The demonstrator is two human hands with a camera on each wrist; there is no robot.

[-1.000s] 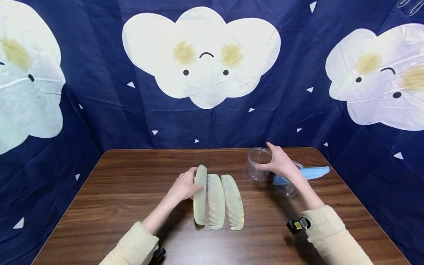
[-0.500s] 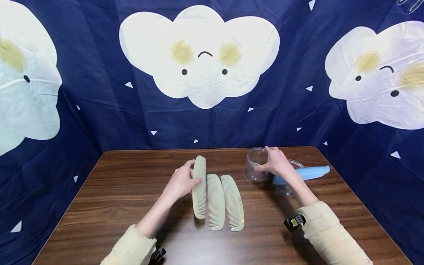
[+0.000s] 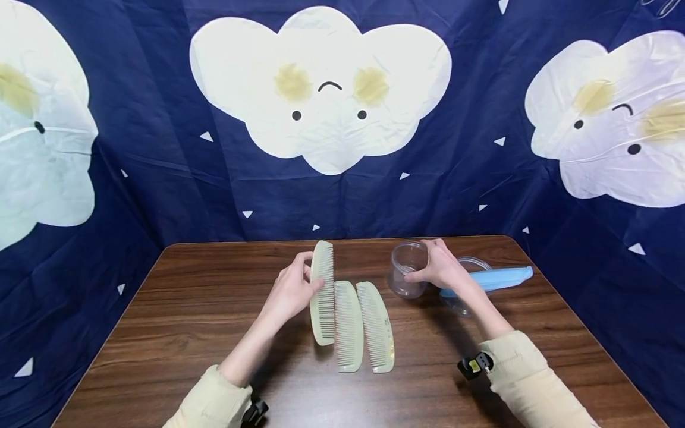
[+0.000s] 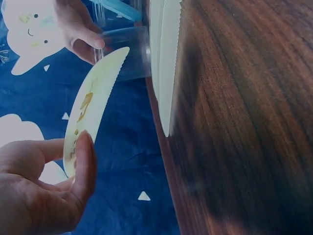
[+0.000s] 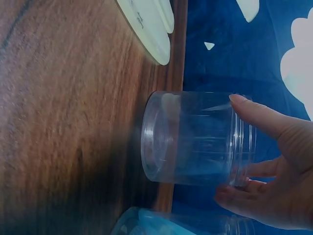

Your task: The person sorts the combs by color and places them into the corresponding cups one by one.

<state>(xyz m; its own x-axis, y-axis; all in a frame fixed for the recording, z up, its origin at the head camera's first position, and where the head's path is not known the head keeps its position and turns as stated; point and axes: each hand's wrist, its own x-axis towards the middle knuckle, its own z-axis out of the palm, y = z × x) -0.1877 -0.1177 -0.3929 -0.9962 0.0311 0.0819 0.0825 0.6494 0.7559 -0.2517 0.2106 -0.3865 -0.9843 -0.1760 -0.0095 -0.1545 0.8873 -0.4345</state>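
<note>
– Where's the comb (image 3: 322, 312)?
– Left grip (image 3: 289, 292) pinches it, left of two flat combs (image 3: 349, 327); right grip (image 3: 440, 266) pinches the clear jar (image 3: 398, 279), far right
– Any tips?
– I'd hold the jar steady

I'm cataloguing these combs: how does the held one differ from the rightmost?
The held comb is off the table in the left hand; the rightmost comb lies on it. In the head view, the held comb's teeth face right, the rightmost comb's face left; the rightmost comb shows gold marks, the held comb a plain face. Both are pale green.
</note>
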